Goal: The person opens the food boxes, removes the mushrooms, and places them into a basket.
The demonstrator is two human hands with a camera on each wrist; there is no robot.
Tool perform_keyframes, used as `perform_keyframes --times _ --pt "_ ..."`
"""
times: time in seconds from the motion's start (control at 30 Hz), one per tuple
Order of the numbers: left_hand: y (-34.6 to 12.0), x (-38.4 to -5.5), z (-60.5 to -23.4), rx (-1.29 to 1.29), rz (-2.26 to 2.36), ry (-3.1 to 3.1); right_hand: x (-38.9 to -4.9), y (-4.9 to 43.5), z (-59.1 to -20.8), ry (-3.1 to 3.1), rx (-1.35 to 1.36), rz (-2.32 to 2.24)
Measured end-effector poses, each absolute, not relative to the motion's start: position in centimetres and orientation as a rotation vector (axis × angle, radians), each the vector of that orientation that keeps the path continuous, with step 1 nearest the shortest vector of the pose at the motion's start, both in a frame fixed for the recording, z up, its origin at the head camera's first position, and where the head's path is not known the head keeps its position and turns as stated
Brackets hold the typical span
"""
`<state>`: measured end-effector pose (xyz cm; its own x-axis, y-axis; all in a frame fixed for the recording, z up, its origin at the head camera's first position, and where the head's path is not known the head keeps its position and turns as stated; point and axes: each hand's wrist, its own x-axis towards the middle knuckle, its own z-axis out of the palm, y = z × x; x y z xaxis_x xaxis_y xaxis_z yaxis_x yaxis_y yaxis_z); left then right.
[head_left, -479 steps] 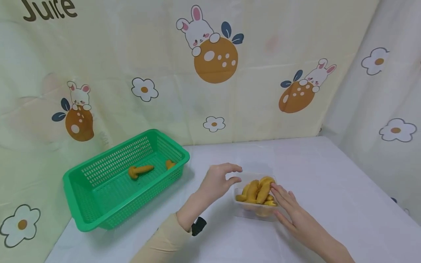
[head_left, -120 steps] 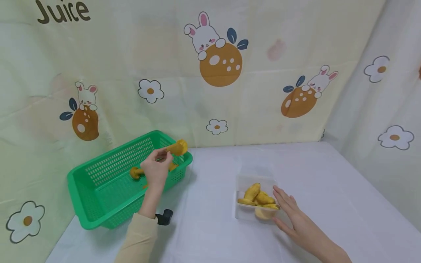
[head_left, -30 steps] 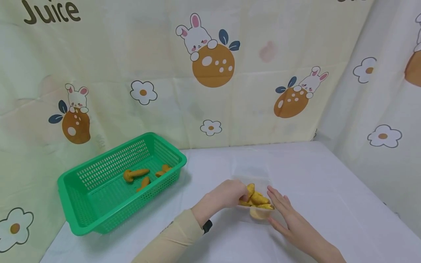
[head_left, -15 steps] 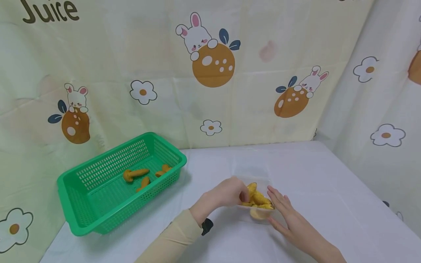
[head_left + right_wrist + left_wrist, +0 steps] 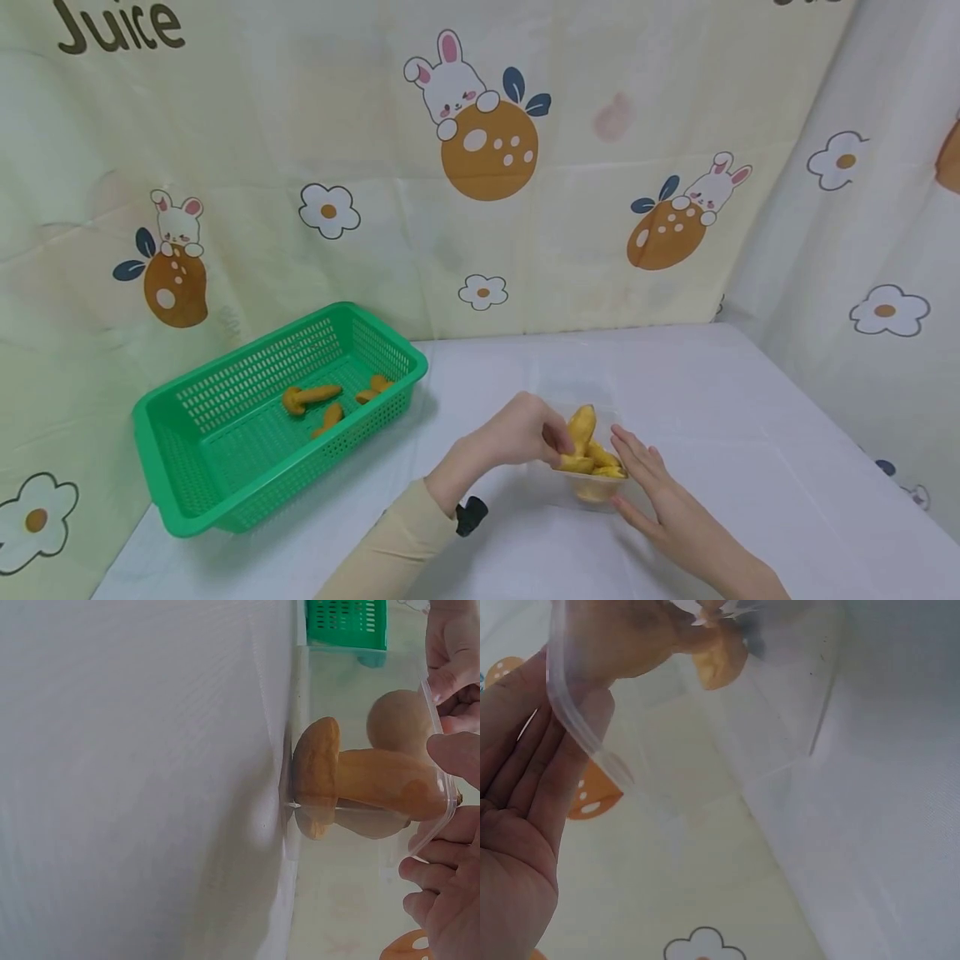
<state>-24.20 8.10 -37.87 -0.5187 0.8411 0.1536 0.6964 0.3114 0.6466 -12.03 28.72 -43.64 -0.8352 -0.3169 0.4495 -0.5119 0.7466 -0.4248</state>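
Note:
A clear plastic box (image 5: pixel 352 671) stands on the table with several yellow-brown mushrooms (image 5: pixel 582 425) inside. My left hand (image 5: pixel 521 431) is at its left side, fingers curled, pinching a mushroom (image 5: pixel 576 464) at the rim. In the left wrist view the left hand (image 5: pixel 517 832) is partly behind the box wall, and a mushroom cap (image 5: pixel 721 661) shows through the plastic. My right hand (image 5: pixel 663 500) rests its straight fingers along the box's right side. The right wrist view shows a mushroom with cap and stem (image 5: pixel 390 780) against the clear wall.
A green slotted basket (image 5: pixel 180 492) stands to the left, with several mushrooms (image 5: pixel 309 398) lying in it. A white cloth (image 5: pixel 750 433) covers the table. Behind it hangs a printed curtain (image 5: pixel 360 267). A black wrist device (image 5: pixel 471 515) is on the left wrist.
Sixteen seconds ago the left hand was open above the box; later it held a mushroom over the basket. Since half a second ago it has risen slightly at the box. The right hand stays put.

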Motion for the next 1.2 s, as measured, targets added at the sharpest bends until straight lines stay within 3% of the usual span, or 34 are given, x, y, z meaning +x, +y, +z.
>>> perform_keyframes --times 0.53,0.77,1.2 --pt "4.4 -24.1 -35.9 1.073 1.570 2.169 -11.9 28.4 -43.5 -2.616 0.610 0.751" --pt "0.3 -24.9 -34.8 1.041 1.770 2.257 -11.9 28.3 -43.5 -2.642 0.583 0.771" --pt "-7.4 -25.6 -32.6 0.710 2.263 2.518 -12.0 28.3 -43.4 -2.639 0.585 0.786"
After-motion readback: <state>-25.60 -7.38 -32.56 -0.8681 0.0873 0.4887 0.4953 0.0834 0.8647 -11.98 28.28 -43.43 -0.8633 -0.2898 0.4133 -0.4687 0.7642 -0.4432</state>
